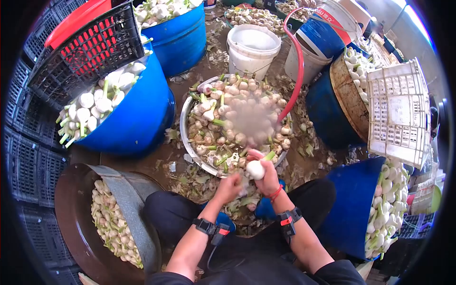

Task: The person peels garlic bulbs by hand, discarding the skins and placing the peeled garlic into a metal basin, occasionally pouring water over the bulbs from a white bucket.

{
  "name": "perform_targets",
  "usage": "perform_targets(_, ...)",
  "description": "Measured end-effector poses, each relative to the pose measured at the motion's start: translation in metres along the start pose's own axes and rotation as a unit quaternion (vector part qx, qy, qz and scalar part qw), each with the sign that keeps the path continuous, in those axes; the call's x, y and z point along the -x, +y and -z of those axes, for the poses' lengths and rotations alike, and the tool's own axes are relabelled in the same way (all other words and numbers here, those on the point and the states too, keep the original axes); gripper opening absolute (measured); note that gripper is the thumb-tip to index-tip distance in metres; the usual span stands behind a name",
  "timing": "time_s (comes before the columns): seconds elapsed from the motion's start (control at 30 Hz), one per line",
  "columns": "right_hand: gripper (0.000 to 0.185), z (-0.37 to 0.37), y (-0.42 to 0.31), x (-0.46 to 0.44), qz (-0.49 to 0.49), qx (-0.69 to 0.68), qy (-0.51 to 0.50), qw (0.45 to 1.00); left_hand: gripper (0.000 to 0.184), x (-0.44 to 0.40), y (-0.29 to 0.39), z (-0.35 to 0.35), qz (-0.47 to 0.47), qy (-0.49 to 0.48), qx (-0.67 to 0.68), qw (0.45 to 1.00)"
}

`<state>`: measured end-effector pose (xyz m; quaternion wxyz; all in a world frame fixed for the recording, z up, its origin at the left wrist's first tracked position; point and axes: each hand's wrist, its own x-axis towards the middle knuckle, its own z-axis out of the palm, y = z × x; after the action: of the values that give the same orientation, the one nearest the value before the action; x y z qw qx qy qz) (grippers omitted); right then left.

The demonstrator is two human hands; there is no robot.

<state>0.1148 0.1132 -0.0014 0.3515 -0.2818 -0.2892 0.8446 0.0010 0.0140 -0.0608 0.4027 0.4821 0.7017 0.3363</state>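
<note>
A white peeled garlic bulb (pixel 255 170) with a green stem is held in my right hand (pixel 267 176), just over the front rim of a wide metal basin (pixel 186 135). Beside it on the left, my left hand (pixel 229 187) is closed, with its fingers curled together; what it holds, if anything, is too small to tell. Unpeeled garlic bulbs (pixel 206 114) fill the basin, and a blurred spot covers part of them. Loose skins (pixel 199 185) lie below my hands.
Blue tubs of white garlic stand at the left (pixel 128 109), back (pixel 178 42) and right (pixel 351 204). A tilted metal tub (pixel 142 213) holds small bulbs at the front left. Behind the basin are a white bucket (pixel 251 52) and a red hose (pixel 299 61).
</note>
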Motion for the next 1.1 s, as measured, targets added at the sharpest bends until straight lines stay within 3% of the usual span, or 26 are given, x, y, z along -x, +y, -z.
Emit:
perform_targets(0.03, 0.036, -0.002, -0.001, -0.003, 0.010, -0.038, 0.015, 0.999, 0.021, 0.006, -0.011, -0.006, -0.010, -0.086, 0.068, 0.994)
perform_targets(0.07, 0.031, 0.001, -0.002, -0.006, 0.026, -0.038, 0.011, 0.999, 0.021, 0.005, -0.007, -0.005, -0.009, -0.090, 0.068, 0.994)
perform_targets(0.13, 0.025, 0.019, 0.008, -0.011, 0.014, 0.019, 0.005, 1.000, 0.023, -0.001, 0.019, 0.004, -0.171, 0.062, 0.088, 0.979)
perform_targets(0.17, 0.025, 0.019, 0.010, -0.009, 0.012, 0.021, 0.003, 1.000, 0.030, 0.001, 0.045, 0.009, 0.015, 0.087, 0.338, 0.937)
perform_targets(0.23, 0.022, 0.013, 0.012, -0.006, 0.040, 0.214, 0.034, 0.976, 0.029, -0.005, 0.053, 0.023, 0.024, 0.087, 0.356, 0.930)
perform_targets(0.27, 0.022, 0.007, 0.008, -0.004, 0.040, 0.214, 0.031, 0.976, 0.027, -0.007, 0.053, 0.027, 0.032, 0.084, 0.373, 0.923)
perform_targets(0.33, 0.029, -0.007, -0.002, 0.003, 0.106, 0.324, 0.030, 0.940, 0.019, -0.008, 0.056, 0.032, 0.026, 0.111, 0.296, 0.948)
perform_targets(0.4, 0.033, 0.003, -0.001, 0.003, 0.118, 0.345, 0.029, 0.931, 0.014, -0.003, 0.068, 0.042, -0.002, 0.109, 0.074, 0.991)
perform_targets(0.47, 0.030, 0.011, 0.001, -0.001, 0.246, 0.500, -0.015, 0.830, 0.016, -0.002, 0.072, 0.037, -0.019, 0.138, 0.083, 0.987)
perform_targets(0.53, 0.024, 0.009, 0.000, 0.002, 0.245, 0.476, -0.015, 0.844, 0.013, -0.003, 0.067, 0.030, 0.029, 0.146, 0.175, 0.973)
perform_targets(0.57, 0.024, 0.004, -0.003, 0.004, 0.154, 0.303, -0.009, 0.941, 0.013, -0.004, 0.058, 0.026, 0.028, 0.147, 0.176, 0.973)
perform_targets(0.6, 0.023, -0.002, -0.005, 0.007, 0.054, 0.115, -0.001, 0.992, 0.013, -0.005, 0.046, 0.022, 0.068, 0.040, 0.188, 0.979)
perform_targets(0.63, 0.021, -0.008, -0.006, 0.009, 0.048, 0.066, -0.002, 0.997, 0.014, -0.003, 0.035, 0.017, 0.106, -0.068, 0.198, 0.972)
perform_targets(0.67, 0.021, -0.007, -0.007, 0.008, 0.050, 0.067, -0.002, 0.996, 0.014, 0.000, 0.030, 0.014, 0.103, -0.068, 0.198, 0.972)
perform_targets(0.73, 0.021, 0.000, -0.007, 0.005, 0.039, 0.000, -0.006, 0.999, 0.011, 0.006, 0.019, 0.010, 0.021, -0.049, 0.043, 0.998)
perform_targets(0.77, 0.020, 0.006, -0.006, 0.005, 0.035, 0.024, 0.000, 0.999, 0.015, 0.006, 0.009, 0.007, 0.061, -0.030, 0.192, 0.979)
perform_targets(0.8, 0.020, 0.007, -0.006, 0.010, 0.033, 0.024, 0.000, 0.999, 0.015, 0.010, 0.025, 0.012, 0.062, -0.029, 0.192, 0.979)
perform_targets(0.83, 0.024, 0.004, -0.004, 0.013, 0.028, 0.097, 0.020, 0.995, 0.025, 0.012, 0.045, 0.017, 0.116, -0.016, 0.406, 0.906)
perform_targets(0.87, 0.028, -0.004, 0.001, 0.009, 0.026, 0.168, 0.026, 0.985, 0.037, 0.008, 0.060, 0.029, 0.149, 0.007, 0.596, 0.789)
perform_targets(0.97, 0.042, 0.012, 0.025, -0.004, 0.071, 0.428, -0.067, 0.899, 0.059, -0.008, 0.054, 0.043, 0.112, -0.037, 0.557, 0.822)
perform_targets(1.0, 0.045, 0.007, 0.025, -0.004, 0.111, 0.474, -0.065, 0.871, 0.059, -0.012, 0.058, 0.066, 0.103, -0.021, 0.552, 0.827)
perform_targets(1.07, 0.045, 0.018, 0.027, -0.005, 0.082, 0.441, -0.018, 0.893, 0.052, -0.025, 0.060, 0.127, -0.104, 0.172, 0.488, 0.849)
perform_targets(1.1, 0.045, 0.014, 0.017, 0.000, 0.065, 0.441, -0.004, 0.895, 0.043, -0.036, 0.059, 0.166, -0.179, 0.344, 0.355, 0.851)
